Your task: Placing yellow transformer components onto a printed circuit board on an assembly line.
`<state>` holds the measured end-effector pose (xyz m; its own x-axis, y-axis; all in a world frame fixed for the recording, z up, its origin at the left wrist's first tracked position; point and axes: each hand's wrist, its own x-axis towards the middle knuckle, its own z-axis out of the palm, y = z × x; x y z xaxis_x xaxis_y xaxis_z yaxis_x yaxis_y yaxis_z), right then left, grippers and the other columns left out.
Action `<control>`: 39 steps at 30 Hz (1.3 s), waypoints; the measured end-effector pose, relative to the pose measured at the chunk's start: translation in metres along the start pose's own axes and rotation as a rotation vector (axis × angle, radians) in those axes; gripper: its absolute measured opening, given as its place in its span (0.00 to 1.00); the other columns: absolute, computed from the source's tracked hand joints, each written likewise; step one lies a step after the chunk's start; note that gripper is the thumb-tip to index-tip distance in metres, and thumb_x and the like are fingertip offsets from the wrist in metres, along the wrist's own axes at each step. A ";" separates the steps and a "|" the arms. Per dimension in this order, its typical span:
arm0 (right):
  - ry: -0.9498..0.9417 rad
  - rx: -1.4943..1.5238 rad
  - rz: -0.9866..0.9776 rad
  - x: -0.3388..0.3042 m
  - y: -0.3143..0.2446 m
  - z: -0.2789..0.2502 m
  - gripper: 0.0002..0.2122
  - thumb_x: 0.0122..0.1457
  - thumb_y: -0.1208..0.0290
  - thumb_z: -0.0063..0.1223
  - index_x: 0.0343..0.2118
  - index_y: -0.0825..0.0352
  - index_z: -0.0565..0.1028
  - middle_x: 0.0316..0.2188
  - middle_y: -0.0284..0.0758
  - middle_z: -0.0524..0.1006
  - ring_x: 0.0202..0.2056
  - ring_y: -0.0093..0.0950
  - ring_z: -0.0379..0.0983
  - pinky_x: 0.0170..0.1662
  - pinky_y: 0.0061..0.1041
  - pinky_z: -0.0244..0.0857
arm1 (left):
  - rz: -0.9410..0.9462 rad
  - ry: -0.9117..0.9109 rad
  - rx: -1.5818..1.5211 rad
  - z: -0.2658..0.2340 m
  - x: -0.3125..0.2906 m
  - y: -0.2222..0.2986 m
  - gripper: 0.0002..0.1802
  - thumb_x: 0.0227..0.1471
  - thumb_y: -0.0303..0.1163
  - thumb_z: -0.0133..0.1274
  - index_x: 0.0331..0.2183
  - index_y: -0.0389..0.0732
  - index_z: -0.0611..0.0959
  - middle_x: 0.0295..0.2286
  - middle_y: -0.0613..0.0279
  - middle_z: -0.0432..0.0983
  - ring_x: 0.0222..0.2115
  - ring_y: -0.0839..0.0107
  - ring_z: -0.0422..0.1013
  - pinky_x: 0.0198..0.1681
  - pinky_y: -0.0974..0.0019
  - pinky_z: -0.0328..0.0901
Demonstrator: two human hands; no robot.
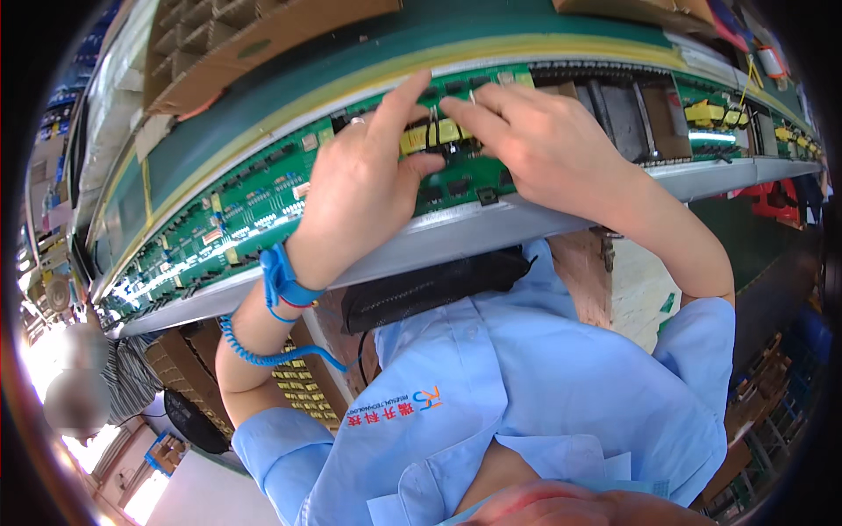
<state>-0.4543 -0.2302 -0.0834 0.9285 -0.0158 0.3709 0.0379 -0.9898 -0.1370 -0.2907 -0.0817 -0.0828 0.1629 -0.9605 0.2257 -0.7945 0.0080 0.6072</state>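
A yellow-wrapped component (421, 138) with black leads sits on a green circuit board (263, 188), between my two hands. My left hand (355, 180) is at its left side, with index finger stretched out, thumb apart and a ring on one finger. The thumb tip lies just below the component. From the right, my right hand (539, 136) reaches over with bent fingers closed about the component's right end. Its thumb is mostly hidden, so the exact grip is hard to see. A blue wrist strap (285, 279) with a coiled cord circles my left wrist.
The boards lie along a metal rail (456, 232) at the near side. A cardboard box with dividers (237, 44) stands at the far left. To the right is a dark framed fixture (618, 114), then another board with yellow components (715, 114). A black pouch (438, 285) hangs under the rail.
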 end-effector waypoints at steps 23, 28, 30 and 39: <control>-0.153 -0.258 0.919 0.031 0.232 -0.026 0.10 0.55 0.64 0.54 0.30 0.67 0.79 0.31 0.47 0.80 0.37 0.46 0.78 0.41 0.45 0.72 | -0.209 0.494 0.900 -0.204 0.282 -0.184 0.15 0.48 0.41 0.53 0.29 0.41 0.87 0.34 0.49 0.82 0.38 0.51 0.77 0.43 0.52 0.71; -0.052 -0.322 0.976 0.041 0.245 -0.048 0.18 0.55 0.52 0.57 0.30 0.67 0.79 0.30 0.46 0.81 0.35 0.45 0.79 0.40 0.44 0.72 | -0.490 0.335 0.812 -0.188 0.344 -0.220 0.27 0.49 0.57 0.55 0.36 0.42 0.88 0.40 0.49 0.81 0.44 0.50 0.76 0.48 0.51 0.70; -0.115 -0.425 1.027 0.058 0.245 -0.052 0.19 0.56 0.53 0.58 0.24 0.68 0.79 0.25 0.44 0.81 0.31 0.41 0.80 0.35 0.41 0.73 | -0.551 0.346 0.785 -0.194 0.347 -0.233 0.31 0.48 0.60 0.55 0.39 0.42 0.87 0.44 0.48 0.79 0.47 0.49 0.74 0.51 0.49 0.67; -0.271 0.092 1.174 0.074 0.250 -0.048 0.12 0.51 0.68 0.47 0.20 0.67 0.80 0.16 0.34 0.80 0.23 0.27 0.80 0.35 0.29 0.74 | -0.398 0.890 0.306 -0.224 0.329 -0.243 0.22 0.48 0.45 0.50 0.32 0.36 0.86 0.35 0.43 0.81 0.38 0.51 0.77 0.44 0.53 0.69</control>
<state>-0.3942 -0.4858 -0.0463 0.4614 -0.8578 -0.2266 -0.8648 -0.3778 -0.3307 0.0873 -0.3375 0.0144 0.7240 -0.3219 0.6101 -0.6831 -0.4579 0.5689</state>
